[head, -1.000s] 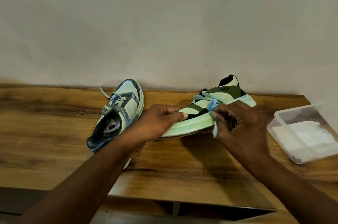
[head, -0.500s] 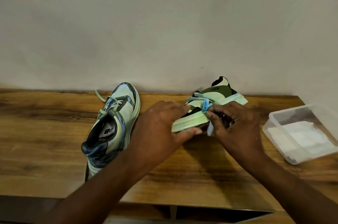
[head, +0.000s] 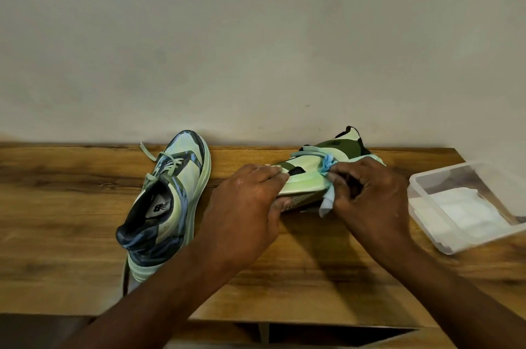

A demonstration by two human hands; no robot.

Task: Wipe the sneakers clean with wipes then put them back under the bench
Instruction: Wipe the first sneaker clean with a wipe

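Two pale green sneakers are on the wooden bench [head: 71, 206]. The left sneaker [head: 168, 200] stands upright with its toe toward the wall. The right sneaker [head: 321, 175], with dark green panels, is tilted on its side, sole edge toward me. My left hand [head: 250, 206] grips its toe end, fingers over the top and thumb under the sole. My right hand [head: 367, 197] pinches a light blue wipe [head: 327, 200] and presses it against the sneaker's side near the laces and midsole.
A clear plastic container [head: 427, 180] holding white wipes [head: 464, 212] sits at the bench's right end. A plain wall rises right behind the bench. A dark open space shows below the bench's front edge.
My left hand moved further over the toe and now grips it from above and below. The right sneaker has tipped more, showing its sole edge. The wipe stays near the laces.
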